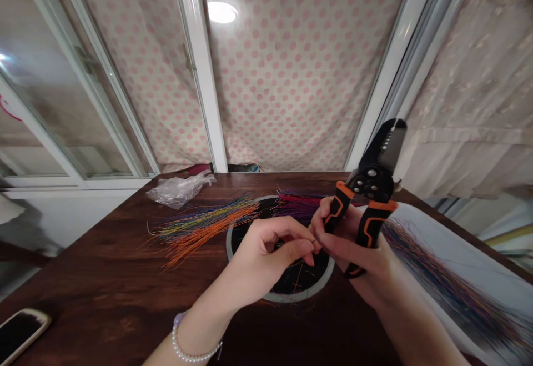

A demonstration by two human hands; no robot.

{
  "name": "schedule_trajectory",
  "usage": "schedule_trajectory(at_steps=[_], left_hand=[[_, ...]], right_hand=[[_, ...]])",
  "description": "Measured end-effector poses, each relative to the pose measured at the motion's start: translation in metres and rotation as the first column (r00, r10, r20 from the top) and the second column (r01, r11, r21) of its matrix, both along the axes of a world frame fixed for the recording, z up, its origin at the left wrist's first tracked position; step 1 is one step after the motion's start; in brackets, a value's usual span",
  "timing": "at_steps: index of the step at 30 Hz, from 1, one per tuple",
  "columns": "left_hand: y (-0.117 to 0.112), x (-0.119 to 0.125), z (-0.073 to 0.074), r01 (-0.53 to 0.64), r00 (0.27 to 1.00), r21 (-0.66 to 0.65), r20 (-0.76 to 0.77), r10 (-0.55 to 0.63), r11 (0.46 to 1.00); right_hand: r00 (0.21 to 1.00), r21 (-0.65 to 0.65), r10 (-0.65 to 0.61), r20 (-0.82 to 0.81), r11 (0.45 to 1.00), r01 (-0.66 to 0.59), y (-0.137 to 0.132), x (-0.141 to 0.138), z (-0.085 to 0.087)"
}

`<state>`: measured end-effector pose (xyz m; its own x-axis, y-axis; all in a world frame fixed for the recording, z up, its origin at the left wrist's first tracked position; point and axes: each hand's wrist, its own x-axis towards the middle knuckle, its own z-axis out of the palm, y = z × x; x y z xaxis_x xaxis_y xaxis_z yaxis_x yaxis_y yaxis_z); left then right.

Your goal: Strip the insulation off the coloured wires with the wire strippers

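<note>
Clenching one wire stripper (372,184), right hand (353,246) rests beside left hand (266,255) pinching one thin wire (315,241).

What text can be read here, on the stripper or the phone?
No readable text anywhere.
Stripper: no lettering visible on the handles; any marks by the notches in its head are too small to read.
Phone: screen dark, nothing legible.

a smartphone (20,335) and crumpled plastic bag (180,189) on a dark wooden table (104,294)
</note>
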<state>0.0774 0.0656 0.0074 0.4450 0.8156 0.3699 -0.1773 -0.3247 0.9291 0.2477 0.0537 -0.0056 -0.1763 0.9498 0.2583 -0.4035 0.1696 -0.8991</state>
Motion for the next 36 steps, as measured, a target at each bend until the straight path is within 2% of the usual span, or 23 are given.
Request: schedule_trajectory(at_steps=[3, 6, 12, 16, 21, 25, 32, 36], left_hand=[[-0.001, 0.0, 0.0, -0.058, 0.998, 0.084, -0.013, 0.059, 0.995], [-0.002, 0.0, 0.0, -0.086, 0.996, 0.139, -0.009, 0.088, 0.986], [-0.004, -0.001, -0.001, -0.053, 0.997, 0.263, 0.061, 0.038, 0.963], [-0.005, -0.001, 0.0, -0.092, 0.996, 0.412, 0.036, 0.085, 0.906], [-0.002, -0.001, -0.003, -0.159, 0.987, 0.539, 0.06, 0.151, 0.827], [0.0, 0.001, -0.002, -0.165, 0.986, 0.619, 0.096, 0.134, 0.768], [-0.003, 0.002, 0.004, -0.153, 0.988, 0.614, 0.073, 0.138, 0.774], [-0.005, 0.002, 0.002, -0.146, 0.989, 0.542, 0.081, 0.121, 0.828]], right_hand=[[0.99, -0.123, 0.088, -0.107, 0.987, -0.101, 0.0, -0.004, 0.002], [0.975, -0.22, 0.123, -0.183, 0.962, -0.163, -0.001, -0.009, 0.007], [0.947, -0.276, 0.191, -0.259, 0.925, -0.262, -0.005, -0.013, 0.012], [0.944, -0.286, 0.197, -0.265, 0.919, -0.272, -0.009, -0.011, 0.013], [0.961, -0.322, 0.141, -0.236, 0.922, -0.214, -0.01, -0.012, 0.011], [0.946, -0.325, 0.14, -0.291, 0.916, -0.235, -0.009, -0.014, 0.011], [0.949, -0.343, 0.126, -0.289, 0.912, -0.225, -0.011, -0.017, 0.011], [0.956, -0.302, 0.16, -0.244, 0.924, -0.232, -0.012, -0.017, 0.009]])
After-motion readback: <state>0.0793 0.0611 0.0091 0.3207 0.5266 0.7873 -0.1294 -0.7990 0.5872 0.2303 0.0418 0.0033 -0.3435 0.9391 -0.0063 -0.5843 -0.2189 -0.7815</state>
